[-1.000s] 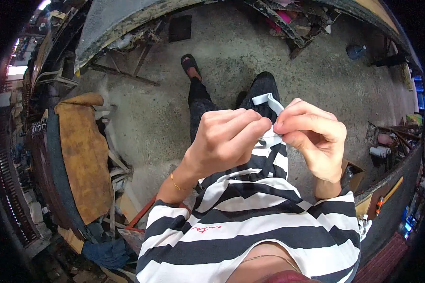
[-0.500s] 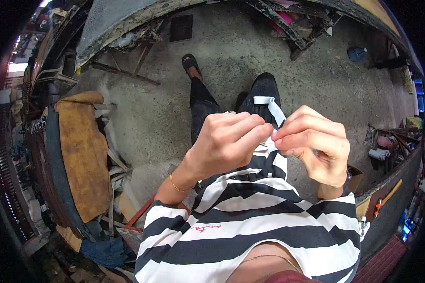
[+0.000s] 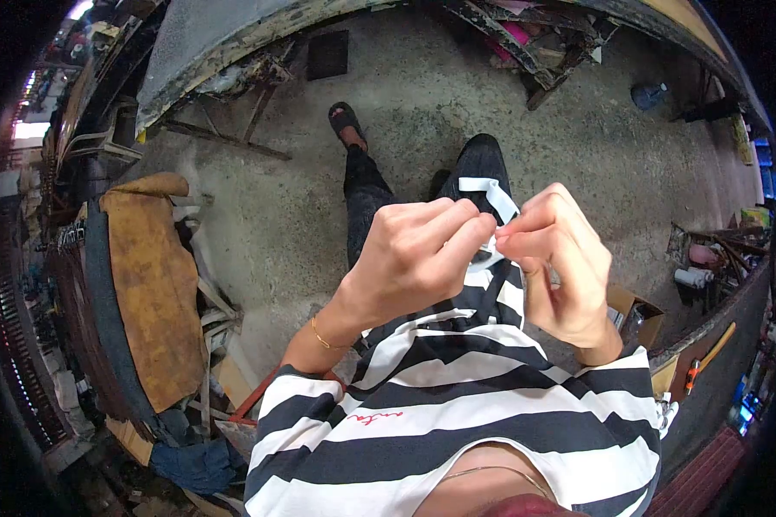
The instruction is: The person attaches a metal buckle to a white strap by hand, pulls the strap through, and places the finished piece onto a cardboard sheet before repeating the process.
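We see a pale white strip [image 3: 495, 200], seemingly tape, bent over at its free upper end and pinched at chest height; its lower part is hidden.

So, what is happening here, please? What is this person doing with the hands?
A person in a striped shirt stands on a concrete floor and holds a short white strip in front of the chest. The left hand and the right hand both pinch it between thumb and fingertips, very close together. The free end curls up above the fingers. Its material cannot be told.
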Demonstrator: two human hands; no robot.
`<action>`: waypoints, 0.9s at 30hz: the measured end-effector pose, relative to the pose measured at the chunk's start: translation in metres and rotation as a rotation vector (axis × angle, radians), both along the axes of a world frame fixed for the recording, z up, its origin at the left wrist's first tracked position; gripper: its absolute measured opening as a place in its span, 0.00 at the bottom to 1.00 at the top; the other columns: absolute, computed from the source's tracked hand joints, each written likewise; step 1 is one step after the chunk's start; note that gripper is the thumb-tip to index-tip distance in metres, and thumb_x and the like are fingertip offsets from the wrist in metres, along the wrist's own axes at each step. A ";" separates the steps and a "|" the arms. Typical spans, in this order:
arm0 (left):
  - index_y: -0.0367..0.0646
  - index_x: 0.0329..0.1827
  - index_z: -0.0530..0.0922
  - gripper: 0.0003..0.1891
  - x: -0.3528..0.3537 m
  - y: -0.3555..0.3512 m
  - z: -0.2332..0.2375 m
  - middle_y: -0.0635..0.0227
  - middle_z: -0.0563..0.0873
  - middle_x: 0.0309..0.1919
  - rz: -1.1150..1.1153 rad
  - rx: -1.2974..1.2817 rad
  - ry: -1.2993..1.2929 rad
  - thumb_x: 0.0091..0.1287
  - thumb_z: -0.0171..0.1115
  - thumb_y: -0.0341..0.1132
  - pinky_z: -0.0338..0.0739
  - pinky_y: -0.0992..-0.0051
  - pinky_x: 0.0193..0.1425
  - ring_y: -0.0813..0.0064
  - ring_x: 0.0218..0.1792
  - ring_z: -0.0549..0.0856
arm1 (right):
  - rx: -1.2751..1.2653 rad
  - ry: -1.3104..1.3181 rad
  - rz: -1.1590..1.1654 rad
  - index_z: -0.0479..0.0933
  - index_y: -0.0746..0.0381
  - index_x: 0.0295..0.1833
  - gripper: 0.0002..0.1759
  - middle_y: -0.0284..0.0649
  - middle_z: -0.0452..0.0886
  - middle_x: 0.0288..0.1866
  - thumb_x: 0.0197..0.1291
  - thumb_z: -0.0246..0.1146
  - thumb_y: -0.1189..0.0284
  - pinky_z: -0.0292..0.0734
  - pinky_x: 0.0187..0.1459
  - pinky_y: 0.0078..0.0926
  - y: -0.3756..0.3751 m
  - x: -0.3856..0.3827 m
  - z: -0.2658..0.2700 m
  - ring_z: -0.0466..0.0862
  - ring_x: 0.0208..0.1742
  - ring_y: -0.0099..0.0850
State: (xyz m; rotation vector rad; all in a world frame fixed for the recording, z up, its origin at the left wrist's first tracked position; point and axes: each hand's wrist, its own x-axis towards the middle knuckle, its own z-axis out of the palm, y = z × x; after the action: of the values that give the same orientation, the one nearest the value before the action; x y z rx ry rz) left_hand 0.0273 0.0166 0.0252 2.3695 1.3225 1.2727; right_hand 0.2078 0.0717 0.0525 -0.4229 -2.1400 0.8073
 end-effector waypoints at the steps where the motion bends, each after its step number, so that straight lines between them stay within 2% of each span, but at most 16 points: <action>1: 0.34 0.34 0.80 0.11 0.000 0.001 -0.001 0.60 0.84 0.27 0.023 -0.008 -0.004 0.45 0.60 0.18 0.81 0.70 0.27 0.63 0.26 0.86 | -0.011 0.030 -0.014 0.76 0.69 0.35 0.06 0.46 0.76 0.30 0.50 0.64 0.86 0.73 0.32 0.31 0.000 -0.001 -0.004 0.77 0.30 0.40; 3: 0.33 0.34 0.80 0.11 0.003 0.000 -0.001 0.59 0.84 0.27 0.029 -0.017 -0.016 0.45 0.59 0.18 0.81 0.70 0.27 0.63 0.26 0.86 | -0.120 0.121 -0.004 0.75 0.68 0.36 0.04 0.45 0.77 0.31 0.57 0.63 0.85 0.73 0.33 0.29 -0.001 -0.001 -0.015 0.77 0.31 0.37; 7: 0.33 0.34 0.80 0.12 0.006 -0.003 -0.003 0.59 0.85 0.28 0.033 -0.018 -0.049 0.45 0.57 0.18 0.80 0.70 0.27 0.64 0.25 0.86 | -0.309 0.242 0.026 0.76 0.68 0.37 0.02 0.44 0.79 0.34 0.60 0.62 0.84 0.74 0.35 0.26 -0.002 0.000 -0.018 0.78 0.33 0.32; 8: 0.33 0.34 0.80 0.12 0.006 -0.002 -0.003 0.59 0.85 0.28 0.029 -0.018 -0.050 0.45 0.57 0.18 0.80 0.70 0.27 0.64 0.25 0.86 | -0.309 0.242 0.022 0.76 0.68 0.37 0.02 0.44 0.79 0.34 0.60 0.62 0.84 0.74 0.35 0.26 -0.002 0.001 -0.017 0.78 0.33 0.32; 10: 0.33 0.34 0.80 0.12 0.004 0.000 -0.002 0.58 0.85 0.28 0.012 -0.020 -0.141 0.45 0.56 0.17 0.80 0.72 0.27 0.64 0.25 0.86 | -0.524 0.358 0.057 0.76 0.68 0.38 0.02 0.45 0.80 0.37 0.61 0.63 0.84 0.74 0.38 0.25 -0.001 0.002 -0.017 0.79 0.35 0.32; 11: 0.33 0.34 0.80 0.12 0.003 0.001 -0.001 0.58 0.85 0.28 0.008 -0.018 -0.138 0.45 0.56 0.17 0.80 0.72 0.27 0.64 0.25 0.86 | -0.621 0.362 0.107 0.78 0.69 0.39 0.02 0.47 0.81 0.40 0.60 0.63 0.85 0.75 0.43 0.25 0.001 0.006 -0.014 0.81 0.39 0.32; 14: 0.34 0.34 0.80 0.13 0.002 0.000 -0.003 0.58 0.85 0.27 -0.009 -0.007 -0.194 0.45 0.54 0.17 0.80 0.73 0.28 0.64 0.24 0.86 | -0.720 0.388 0.201 0.79 0.71 0.39 0.03 0.48 0.81 0.41 0.60 0.64 0.85 0.77 0.46 0.27 0.006 0.014 -0.015 0.82 0.42 0.33; 16: 0.34 0.34 0.80 0.14 0.002 0.000 -0.004 0.58 0.86 0.26 -0.053 -0.010 -0.244 0.44 0.53 0.17 0.80 0.73 0.28 0.64 0.24 0.87 | -0.743 0.424 0.199 0.80 0.72 0.39 0.04 0.50 0.82 0.43 0.59 0.65 0.84 0.78 0.47 0.28 0.007 0.017 -0.016 0.83 0.43 0.33; 20: 0.34 0.34 0.80 0.14 0.004 0.000 -0.003 0.59 0.86 0.25 -0.089 -0.039 -0.316 0.44 0.53 0.17 0.80 0.73 0.29 0.65 0.24 0.87 | -0.727 0.335 0.197 0.83 0.71 0.38 0.04 0.52 0.83 0.45 0.56 0.67 0.83 0.79 0.46 0.29 0.010 0.021 -0.004 0.84 0.41 0.34; 23: 0.34 0.37 0.80 0.17 0.005 0.003 -0.004 0.60 0.83 0.26 -0.109 0.001 -0.354 0.40 0.57 0.16 0.77 0.72 0.25 0.65 0.22 0.83 | -0.628 0.248 0.234 0.83 0.71 0.38 0.08 0.50 0.84 0.39 0.51 0.67 0.86 0.79 0.45 0.28 0.012 0.018 0.003 0.85 0.41 0.35; 27: 0.34 0.36 0.80 0.17 0.004 0.000 -0.006 0.60 0.83 0.26 -0.119 0.006 -0.369 0.40 0.58 0.16 0.77 0.72 0.25 0.65 0.22 0.84 | -0.642 0.211 0.251 0.84 0.71 0.38 0.08 0.50 0.84 0.39 0.50 0.67 0.86 0.78 0.45 0.27 0.011 0.019 0.005 0.85 0.41 0.34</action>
State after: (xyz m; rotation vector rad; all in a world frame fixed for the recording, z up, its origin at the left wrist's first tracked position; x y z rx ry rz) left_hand 0.0310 0.0171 0.0196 2.0481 1.0516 1.5797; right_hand 0.2265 0.0831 0.0576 -0.3698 -1.7208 1.6174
